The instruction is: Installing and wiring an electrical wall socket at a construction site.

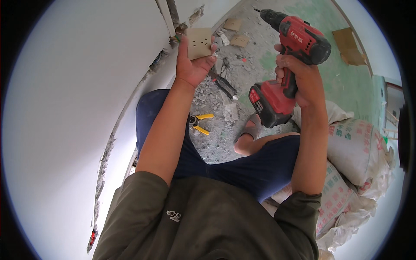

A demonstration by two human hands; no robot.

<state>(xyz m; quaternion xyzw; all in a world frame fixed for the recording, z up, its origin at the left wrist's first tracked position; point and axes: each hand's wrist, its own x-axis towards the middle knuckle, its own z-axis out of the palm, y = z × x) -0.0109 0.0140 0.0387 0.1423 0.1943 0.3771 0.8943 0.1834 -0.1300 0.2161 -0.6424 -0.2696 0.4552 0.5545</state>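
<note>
My left hand (195, 65) is closed round the edges of a square beige wall socket plate (199, 42) with several slots in its face. Beside it, the wall has a cut channel, and a bit of green wire shows left of the plate. In my right hand (305, 78) is a red and black cordless drill (299, 37), gripped by its handle. The drill's bit points up and to the left, away from the plate, and its battery pack (271, 104) hangs at the bottom. Whether my index finger presses the trigger is hidden.
On the dusty, rubble-strewn floor lie black-handled pliers (223, 85), yellow-handled wire strippers (202, 124) and two more beige plates (239, 40). Stuffed white sacks (353, 147) are piled at my right. A cardboard box (348, 45) sits far right. A white wall (73, 86) rises at my left.
</note>
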